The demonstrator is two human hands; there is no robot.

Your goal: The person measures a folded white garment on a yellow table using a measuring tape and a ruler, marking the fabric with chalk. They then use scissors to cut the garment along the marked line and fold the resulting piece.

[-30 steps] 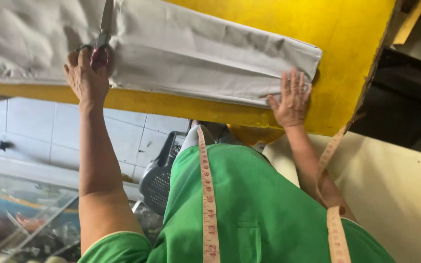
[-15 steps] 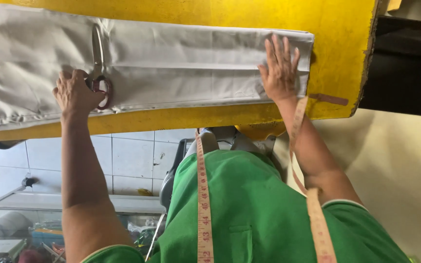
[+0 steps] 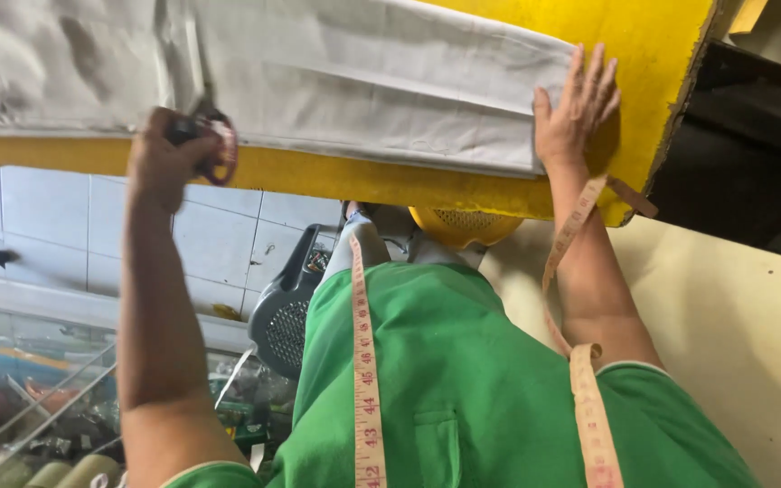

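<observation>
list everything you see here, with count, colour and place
fabric: 1, pale grey, folded flat on the table
table: 1, yellow top, across the upper frame
scissors: 1, dark blades with reddish handles, at the fabric's near edge
measuring tape: 1, orange, draped round the neck and over the right arm
fan: 1, dark grey, on the floor under the table
wall tiles: many, white, far left
shirt: 1, green, worn
left hand: holds the scissors
right hand: flat on the fabric's end
</observation>
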